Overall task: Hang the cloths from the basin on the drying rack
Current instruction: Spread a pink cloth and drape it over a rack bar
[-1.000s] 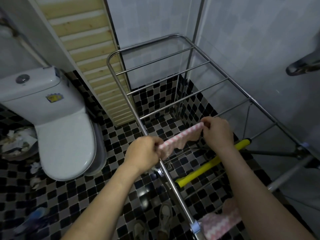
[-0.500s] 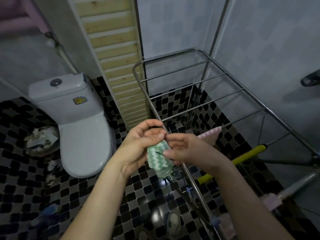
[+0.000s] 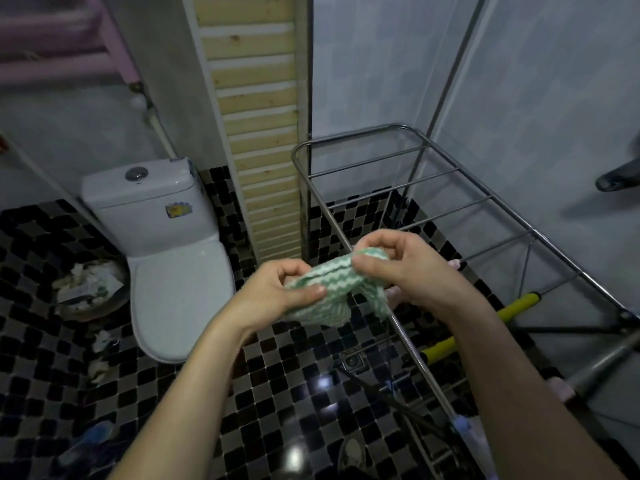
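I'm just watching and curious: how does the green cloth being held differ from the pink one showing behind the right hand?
The green cloth is held up by the left hand and right hand, not on any rail; the pink cloth sits at the drying rack. The green cloth is in plain view and being stretched open; the pink cloth is mostly hidden.

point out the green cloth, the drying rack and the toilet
green cloth [image 3: 329, 289]: head view, striped middle stretched between both hands
drying rack [image 3: 412, 184]: head view, a bare far crossbar
toilet [image 3: 180, 289]: head view, middle of the closed lid
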`<state>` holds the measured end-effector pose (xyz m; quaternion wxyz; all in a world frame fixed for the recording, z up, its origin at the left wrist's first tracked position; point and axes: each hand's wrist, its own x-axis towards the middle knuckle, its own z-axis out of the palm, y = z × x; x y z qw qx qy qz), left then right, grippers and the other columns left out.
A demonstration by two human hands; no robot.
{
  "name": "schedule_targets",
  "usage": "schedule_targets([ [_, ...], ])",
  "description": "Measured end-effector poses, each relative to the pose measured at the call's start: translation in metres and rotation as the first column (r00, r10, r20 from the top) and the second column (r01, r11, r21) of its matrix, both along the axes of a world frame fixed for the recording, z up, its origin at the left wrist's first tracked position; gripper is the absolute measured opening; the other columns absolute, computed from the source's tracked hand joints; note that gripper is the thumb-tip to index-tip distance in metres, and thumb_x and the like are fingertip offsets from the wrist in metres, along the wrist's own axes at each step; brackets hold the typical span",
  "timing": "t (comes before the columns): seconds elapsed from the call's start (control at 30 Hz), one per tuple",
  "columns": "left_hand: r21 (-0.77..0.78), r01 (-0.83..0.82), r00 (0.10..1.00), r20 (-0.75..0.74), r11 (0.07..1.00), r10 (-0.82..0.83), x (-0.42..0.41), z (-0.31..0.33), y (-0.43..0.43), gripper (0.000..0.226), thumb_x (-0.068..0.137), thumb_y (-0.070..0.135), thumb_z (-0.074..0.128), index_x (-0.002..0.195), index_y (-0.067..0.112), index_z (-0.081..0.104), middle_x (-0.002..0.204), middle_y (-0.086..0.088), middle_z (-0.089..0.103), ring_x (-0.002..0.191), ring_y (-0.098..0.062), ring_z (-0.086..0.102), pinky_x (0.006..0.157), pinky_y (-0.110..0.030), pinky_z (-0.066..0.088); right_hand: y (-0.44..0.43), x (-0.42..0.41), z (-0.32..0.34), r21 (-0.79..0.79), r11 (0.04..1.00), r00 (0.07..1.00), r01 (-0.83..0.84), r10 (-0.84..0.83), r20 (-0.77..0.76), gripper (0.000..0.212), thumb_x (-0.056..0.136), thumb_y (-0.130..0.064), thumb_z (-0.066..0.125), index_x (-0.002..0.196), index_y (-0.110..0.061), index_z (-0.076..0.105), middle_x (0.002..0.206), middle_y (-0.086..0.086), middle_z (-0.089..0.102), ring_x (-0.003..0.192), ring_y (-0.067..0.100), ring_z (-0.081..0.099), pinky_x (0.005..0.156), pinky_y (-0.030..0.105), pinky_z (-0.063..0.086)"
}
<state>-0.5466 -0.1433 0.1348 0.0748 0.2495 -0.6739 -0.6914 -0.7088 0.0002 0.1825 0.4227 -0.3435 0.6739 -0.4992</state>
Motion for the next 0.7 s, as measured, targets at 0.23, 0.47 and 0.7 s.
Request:
schedule_targets([
  [0.23,0.079,-0.286,0.956,-0.044,0.955,0.29,-0.026,0.007,-0.011,0.024,0.094,0.032,0.059,0.084,0.015,0.073,0.078,-0.002,0.075,0.07,-0.015,0.069,0.062,-0.025,0.053,-0.004,-0.039,0.015,0.007,0.989,0.921,0.149,-0.137,-0.365,0.008,0.092,-0.015,0.064,0.092,-0.014,0.072,0.082,-0.001,0.07,0.066,0.002,0.066,0.052,0.016,0.051],
  [0.47,-0.159,-0.269,0.961,-0.108,0.95,0.254,-0.089,0.007,-0.021,0.013,0.092,0.018,0.064,0.085,0.026,0.072,0.079,0.009,0.071,0.073,-0.004,0.065,0.072,-0.026,0.052,-0.02,-0.102,-0.009,-0.211,0.87,0.861,0.446,-0.481,-0.166,0.013,0.095,-0.014,0.06,0.086,-0.016,0.07,0.087,0.008,0.069,0.08,0.018,0.069,0.066,0.024,0.058],
  [0.7,-0.118,-0.186,0.982,0.023,0.976,0.19,-0.161,-0.017,-0.033,0.01,0.093,0.019,0.063,0.087,0.023,0.07,0.073,0.011,0.069,0.057,0.003,0.061,0.052,-0.015,0.045,-0.019,-0.177,-0.03,-0.109,0.9,0.888,0.422,-0.434,-0.149,0.006,0.087,-0.014,0.069,0.089,-0.019,0.071,0.086,0.002,0.074,0.08,0.015,0.071,0.071,0.025,0.058],
])
